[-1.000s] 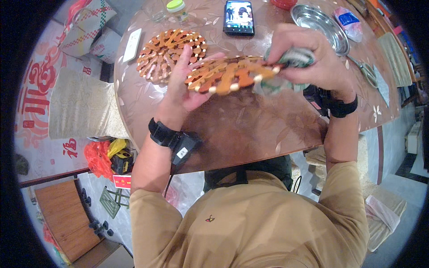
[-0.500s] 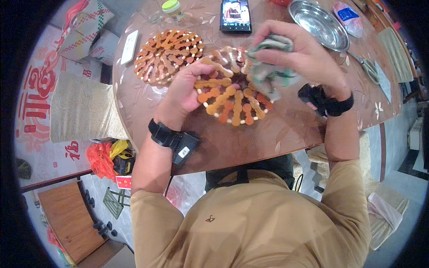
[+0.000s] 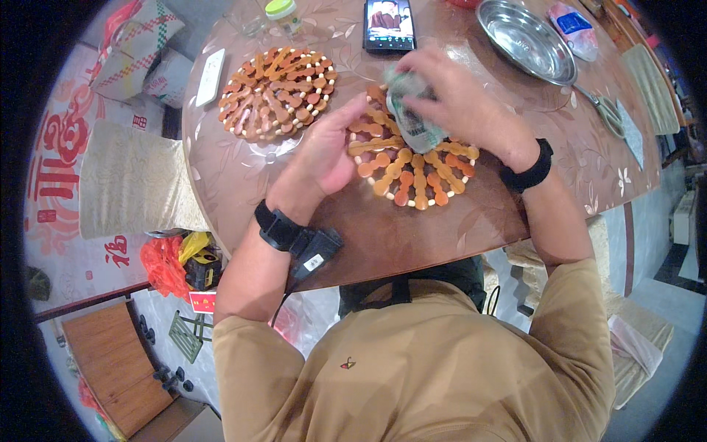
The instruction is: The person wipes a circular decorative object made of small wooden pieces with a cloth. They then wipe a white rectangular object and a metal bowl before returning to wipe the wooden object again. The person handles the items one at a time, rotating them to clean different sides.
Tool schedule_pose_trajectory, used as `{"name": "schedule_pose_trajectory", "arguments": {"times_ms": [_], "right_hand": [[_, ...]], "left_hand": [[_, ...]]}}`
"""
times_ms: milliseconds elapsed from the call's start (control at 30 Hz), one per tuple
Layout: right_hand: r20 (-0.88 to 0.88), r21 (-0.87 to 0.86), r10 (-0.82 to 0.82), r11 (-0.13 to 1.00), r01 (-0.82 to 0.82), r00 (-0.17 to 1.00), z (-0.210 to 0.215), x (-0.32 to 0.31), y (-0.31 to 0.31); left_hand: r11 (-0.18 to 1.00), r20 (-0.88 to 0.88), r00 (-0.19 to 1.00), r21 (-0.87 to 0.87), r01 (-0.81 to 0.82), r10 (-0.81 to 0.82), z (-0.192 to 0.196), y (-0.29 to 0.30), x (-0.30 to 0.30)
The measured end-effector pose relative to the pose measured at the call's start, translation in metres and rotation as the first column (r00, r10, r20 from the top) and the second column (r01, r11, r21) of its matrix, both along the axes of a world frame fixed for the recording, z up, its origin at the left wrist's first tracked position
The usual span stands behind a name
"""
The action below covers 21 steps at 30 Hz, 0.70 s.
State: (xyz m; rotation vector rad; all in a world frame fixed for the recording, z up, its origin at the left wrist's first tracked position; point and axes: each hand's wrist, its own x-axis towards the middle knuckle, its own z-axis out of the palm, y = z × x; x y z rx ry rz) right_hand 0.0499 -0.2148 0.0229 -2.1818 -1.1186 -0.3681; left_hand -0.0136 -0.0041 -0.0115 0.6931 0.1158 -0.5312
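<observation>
A round openwork trivet (image 3: pixel 420 179) of orange-brown wooden pieces and small cream beads is in front of me, over the near half of the table. My left hand (image 3: pixel 329 149) grips its left rim, the thumb along the edge and the other fingers partly hidden. Bunched in my right hand (image 3: pixel 460 99) is a green-and-white cloth (image 3: pixel 414 121), pressed on the trivet's upper middle and covering its centre. The right fingers are a little blurred. To the left lies a second, similar trivet (image 3: pixel 276 92), flat on the table and untouched.
Along the far side of the brown table (image 3: pixel 368 247) are a phone (image 3: pixel 389 26) with a lit screen, a jar with a green lid (image 3: pixel 283 15) and a steel bowl (image 3: pixel 526 43). Scissors (image 3: pixel 605 107) lie at right, a white slab (image 3: pixel 211 77) at left. A cloth-covered chair (image 3: pixel 132 177) stands left.
The trivet has shifted slightly right and turned in my left hand. My right hand has brought the cloth left, from the trivet's right side onto its middle.
</observation>
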Motion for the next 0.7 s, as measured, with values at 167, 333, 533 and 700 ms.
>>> {"name": "schedule_pose_trajectory", "arguments": {"times_ms": [167,333,533,700], "right_hand": [[-0.236,-0.055,0.396,0.907,-0.418,0.888,0.013,-0.026,0.013],[-0.098,-0.123,0.165,0.977,-0.176,0.981,0.01,-0.01,-0.002],[0.109,0.027,-0.169,0.986,0.167,0.979,0.006,0.001,-0.001],[-0.023,0.008,0.175,0.985,-0.175,0.984,0.003,-0.025,0.018]], "left_hand": [[0.989,0.046,0.998,-0.137,0.049,-0.043,0.0,0.004,-0.002],[0.995,0.05,0.999,0.099,0.002,-0.007,0.012,-0.007,-0.004],[0.991,0.093,0.996,0.13,-0.008,-0.005,0.008,-0.01,-0.005],[0.98,0.053,0.995,0.177,-0.094,0.086,0.002,-0.007,-0.003]]}}
